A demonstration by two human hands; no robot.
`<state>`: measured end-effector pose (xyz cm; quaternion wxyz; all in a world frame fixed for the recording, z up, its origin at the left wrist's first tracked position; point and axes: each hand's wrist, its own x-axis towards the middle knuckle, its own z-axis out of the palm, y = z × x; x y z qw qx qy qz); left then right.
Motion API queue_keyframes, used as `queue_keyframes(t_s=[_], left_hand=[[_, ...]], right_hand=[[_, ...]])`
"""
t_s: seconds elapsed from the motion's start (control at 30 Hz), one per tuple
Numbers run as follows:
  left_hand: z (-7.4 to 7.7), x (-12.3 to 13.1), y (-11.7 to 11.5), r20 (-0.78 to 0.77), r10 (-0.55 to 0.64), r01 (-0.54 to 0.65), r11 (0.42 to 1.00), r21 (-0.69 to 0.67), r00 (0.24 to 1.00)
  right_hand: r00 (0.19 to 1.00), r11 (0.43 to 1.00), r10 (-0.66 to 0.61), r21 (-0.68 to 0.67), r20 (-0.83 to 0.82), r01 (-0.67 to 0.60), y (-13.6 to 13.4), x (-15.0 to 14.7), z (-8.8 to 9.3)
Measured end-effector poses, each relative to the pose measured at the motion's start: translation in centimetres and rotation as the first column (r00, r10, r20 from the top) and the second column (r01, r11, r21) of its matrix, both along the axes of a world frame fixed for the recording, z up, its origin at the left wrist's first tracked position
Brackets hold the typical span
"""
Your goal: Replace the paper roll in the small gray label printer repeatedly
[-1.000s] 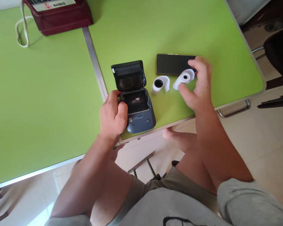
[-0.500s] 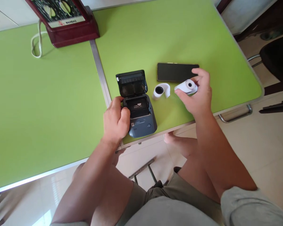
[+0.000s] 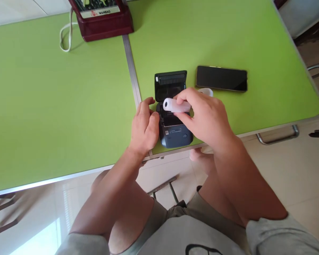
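Note:
A dark blue-grey label printer [image 3: 177,136] stands near the table's front edge, its black lid [image 3: 171,84] tipped up and back. Against the printer's left side rests my left hand [image 3: 145,125], thumb along the casing and fingers curled toward the hinge. My right hand [image 3: 206,115] pinches a white paper roll [image 3: 177,105] between thumb and fingers. The roll lies sideways over the printer's open bay, covering part of it; I cannot tell whether it touches the inside. Behind my right hand, a second white roll [image 3: 207,92] is mostly hidden.
A black phone [image 3: 221,78] lies face up on the green table [image 3: 69,106], right of the printer. A dark red stand [image 3: 107,25] with a white cord [image 3: 66,49] is at the back. A metal strip [image 3: 131,69] crosses the tabletop. A handle [image 3: 279,138] sticks out below the front edge.
My right hand has carried the paper roll leftward from beside the phone to over the printer's bay, and the roll has turned. My left hand stays at the printer. The view has shifted.

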<state>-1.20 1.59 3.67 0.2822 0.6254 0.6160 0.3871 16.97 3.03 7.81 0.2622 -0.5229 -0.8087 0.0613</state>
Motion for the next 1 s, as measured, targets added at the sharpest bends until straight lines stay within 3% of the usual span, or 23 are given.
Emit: queue_keyframes(t_s=[0.13,0.27,0.47,0.6,0.73,0.83,1.0], left_hand=[[-0.3,-0.1,-0.1,-0.010,-0.039,0.040,0.999,0.026,0.999],[-0.4,-0.1,0.1,-0.020,-0.058,0.059,0.998,0.027,0.998],[-0.3,-0.3,0.2,0.049,-0.049,0.046,0.997,0.054,0.998],[-0.2,-0.4,0.5,0.170,-0.063,0.061,0.998,0.017,0.983],[-0.6,-0.3,0.9,0.275,-0.110,0.108,0.994,0.022,0.955],[-1.1,-0.2,1.2,0.319,-0.154,0.143,0.988,0.059,0.935],[-1.6,0.0,1.5,0.375,-0.116,0.095,0.993,0.073,0.920]], right_hand=[[0.983,0.997,-0.063,-0.031,0.171,0.070,0.2,-0.8,1.1],[0.969,0.994,-0.071,-0.059,0.236,0.087,0.5,-1.1,1.2],[0.987,0.996,-0.015,-0.079,0.163,0.028,0.8,-0.6,1.3],[0.985,0.990,0.115,-0.095,0.129,-0.103,-0.5,0.2,2.7],[0.962,0.956,0.231,-0.215,0.142,-0.198,-1.8,0.7,3.3],[0.959,0.936,0.253,-0.284,0.126,-0.209,-2.1,0.9,2.9],[0.960,0.933,0.243,-0.305,0.139,-0.192,-1.9,0.8,2.4]])
